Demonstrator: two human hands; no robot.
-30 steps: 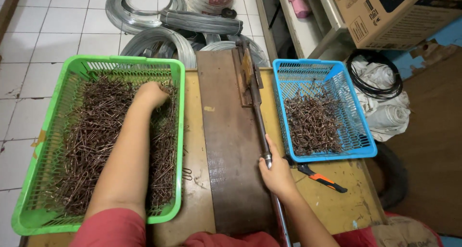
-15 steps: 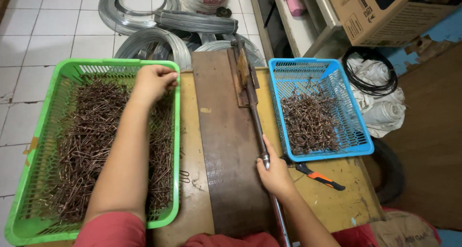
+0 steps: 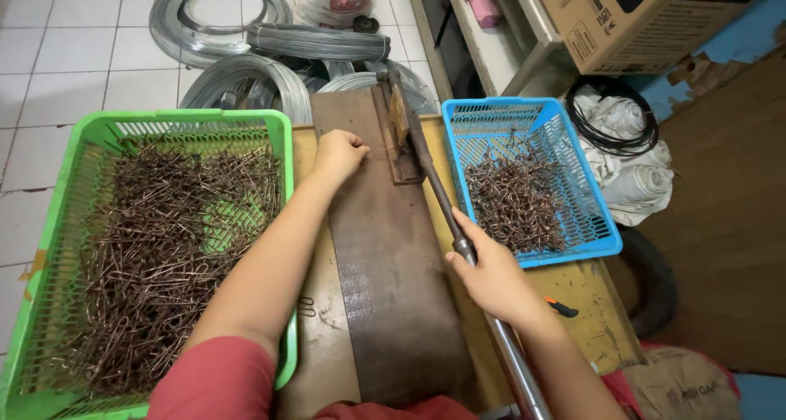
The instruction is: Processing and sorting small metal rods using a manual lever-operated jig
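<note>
My left hand (image 3: 338, 153) is closed and rests on the far end of a rusty metal plate (image 3: 385, 273), close to the pivot block (image 3: 399, 142) of a long lever. What it pinches is too small to make out. My right hand (image 3: 491, 277) grips the grey lever bar (image 3: 438, 195), which runs diagonally from the pivot toward me. A green basket (image 3: 49, 223) full of bent brown wire pieces (image 3: 164, 248) sits on my left. A blue basket (image 3: 589, 199) with a smaller pile of wire pieces (image 3: 516, 199) sits on my right.
Coils of grey wire (image 3: 237, 27) lie on the tiled floor beyond the wooden table (image 3: 589, 305). An orange-handled tool (image 3: 563, 309) lies near my right wrist. A cardboard box (image 3: 639, 19), a black cable loop (image 3: 614, 121) on white cloth and a tyre (image 3: 655, 281) are at right.
My left hand has left the green basket and moved right onto the metal plate by the lever's pivot. My right hand has stayed on the lever bar.
</note>
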